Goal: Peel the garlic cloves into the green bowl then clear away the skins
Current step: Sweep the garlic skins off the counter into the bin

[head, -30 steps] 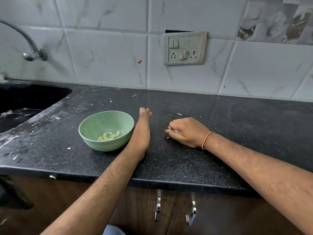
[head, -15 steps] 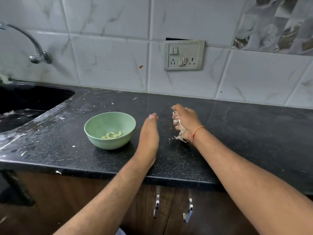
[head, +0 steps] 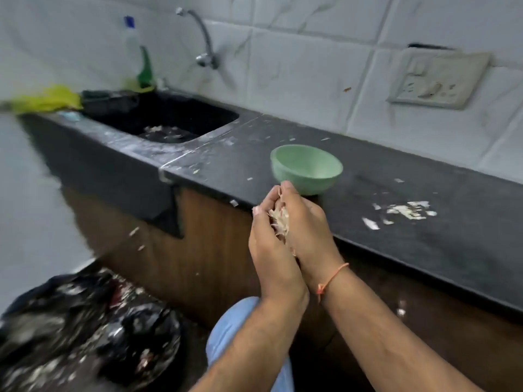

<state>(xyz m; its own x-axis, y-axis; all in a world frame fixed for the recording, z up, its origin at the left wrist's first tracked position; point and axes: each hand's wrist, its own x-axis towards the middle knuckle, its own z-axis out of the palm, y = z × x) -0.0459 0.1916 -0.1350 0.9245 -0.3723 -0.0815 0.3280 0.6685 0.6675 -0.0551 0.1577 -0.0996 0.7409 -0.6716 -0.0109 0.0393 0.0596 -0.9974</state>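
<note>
Pressing together palm to palm, the left hand [head: 272, 251] and right hand [head: 307, 232] are cupped shut around a wad of garlic skins [head: 279, 222], pale shreds showing in the gap between the palms; the pair hang just off the bench's front edge, over the wooden cabinet front. An orange thread [head: 331, 281] circles the right wrist. Down on the floor, off the bench's left end, sits a black rubbish bag [head: 85, 329] littered with scraps. Just past the fingertips the green bowl [head: 307, 169] stands on the bench [head: 424, 250] close to its front edge; its contents cannot be seen from here. A scatter of loose skins [head: 402, 212] lies further along the bench to the right. Beyond the bowl, at the bench's left end, is the dark sink [head: 169, 117] with a tap [head: 203, 41] on the tiled wall above, and a switch plate [head: 437, 79] toward the back right.
</note>
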